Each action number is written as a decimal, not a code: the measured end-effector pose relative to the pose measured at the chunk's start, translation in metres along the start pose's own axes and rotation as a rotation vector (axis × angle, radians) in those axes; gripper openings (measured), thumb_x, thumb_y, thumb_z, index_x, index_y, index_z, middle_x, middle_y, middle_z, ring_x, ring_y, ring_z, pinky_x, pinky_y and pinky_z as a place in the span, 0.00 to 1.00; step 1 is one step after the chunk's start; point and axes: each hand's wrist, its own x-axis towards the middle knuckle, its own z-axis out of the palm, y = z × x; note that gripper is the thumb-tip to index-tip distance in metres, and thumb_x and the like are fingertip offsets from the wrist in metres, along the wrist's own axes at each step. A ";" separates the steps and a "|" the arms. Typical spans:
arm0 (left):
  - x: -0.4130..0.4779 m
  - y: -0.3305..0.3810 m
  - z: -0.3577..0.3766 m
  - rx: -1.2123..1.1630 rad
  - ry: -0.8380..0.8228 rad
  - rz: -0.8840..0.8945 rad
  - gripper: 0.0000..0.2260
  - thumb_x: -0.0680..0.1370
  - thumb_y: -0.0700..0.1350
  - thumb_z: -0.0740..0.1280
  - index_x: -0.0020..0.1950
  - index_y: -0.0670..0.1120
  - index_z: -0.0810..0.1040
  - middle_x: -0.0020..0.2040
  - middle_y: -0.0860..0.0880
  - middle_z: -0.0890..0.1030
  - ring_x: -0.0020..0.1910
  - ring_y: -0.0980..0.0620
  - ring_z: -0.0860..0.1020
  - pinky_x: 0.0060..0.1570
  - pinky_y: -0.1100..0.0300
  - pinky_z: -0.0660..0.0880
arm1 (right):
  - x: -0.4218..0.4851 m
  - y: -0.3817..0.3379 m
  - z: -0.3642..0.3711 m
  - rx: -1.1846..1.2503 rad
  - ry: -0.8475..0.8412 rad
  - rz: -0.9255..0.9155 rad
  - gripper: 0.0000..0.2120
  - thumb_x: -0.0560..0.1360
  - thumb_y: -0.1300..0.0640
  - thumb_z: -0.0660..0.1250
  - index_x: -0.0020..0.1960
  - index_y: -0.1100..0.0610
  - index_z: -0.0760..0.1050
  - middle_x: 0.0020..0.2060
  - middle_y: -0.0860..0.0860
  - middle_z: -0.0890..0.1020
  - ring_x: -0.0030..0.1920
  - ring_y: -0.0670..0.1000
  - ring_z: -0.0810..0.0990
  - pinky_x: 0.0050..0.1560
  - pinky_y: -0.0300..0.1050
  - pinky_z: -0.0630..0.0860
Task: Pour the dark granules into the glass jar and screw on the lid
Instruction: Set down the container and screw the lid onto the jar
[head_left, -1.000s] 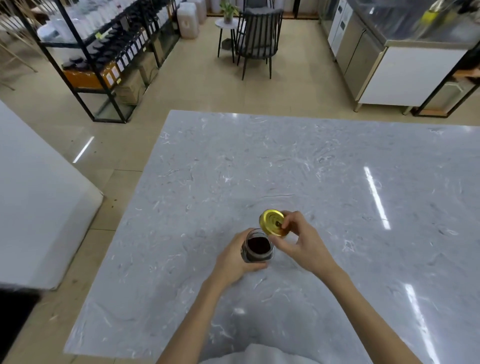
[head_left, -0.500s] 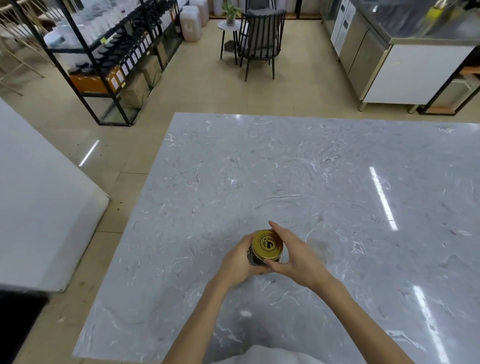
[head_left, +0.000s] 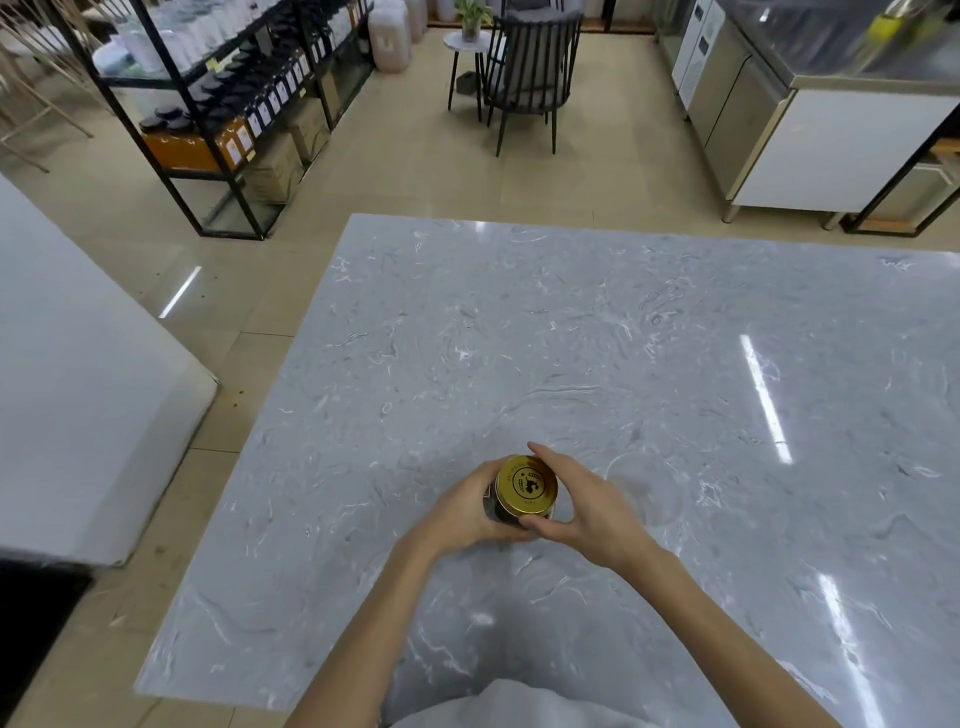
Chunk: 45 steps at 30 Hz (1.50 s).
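Forearms reach in from the near edge over the grey marble counter. Between the two hands stands the glass jar, dark inside, resting on the counter. The left hand wraps its fingers around the jar's side. The right hand grips the gold lid, which sits on the jar's mouth, with the thumb at the near rim and fingers curled over the far rim. Just right of the right hand's fingers lies a faint clear container. Far beyond the fingers stand a black shelving rack and a dark chair.
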 end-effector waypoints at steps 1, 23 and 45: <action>0.000 0.000 0.000 0.005 -0.004 0.006 0.36 0.59 0.67 0.81 0.63 0.75 0.68 0.61 0.69 0.76 0.60 0.67 0.76 0.60 0.58 0.76 | 0.000 -0.001 -0.001 -0.024 0.000 -0.016 0.39 0.71 0.40 0.73 0.77 0.45 0.59 0.70 0.44 0.73 0.66 0.45 0.73 0.64 0.41 0.72; -0.001 0.004 0.000 -0.016 -0.017 0.003 0.31 0.64 0.53 0.84 0.63 0.63 0.74 0.56 0.61 0.81 0.55 0.61 0.80 0.55 0.62 0.78 | 0.010 -0.027 -0.001 -0.180 -0.027 -0.045 0.29 0.70 0.49 0.75 0.69 0.45 0.70 0.57 0.50 0.72 0.55 0.52 0.74 0.53 0.44 0.74; 0.016 -0.001 -0.016 0.100 -0.184 -0.032 0.36 0.60 0.55 0.84 0.62 0.72 0.69 0.58 0.64 0.80 0.58 0.64 0.78 0.60 0.62 0.75 | 0.034 -0.005 -0.032 -0.202 -0.379 -0.377 0.30 0.74 0.53 0.75 0.72 0.43 0.67 0.69 0.48 0.66 0.64 0.51 0.71 0.61 0.42 0.74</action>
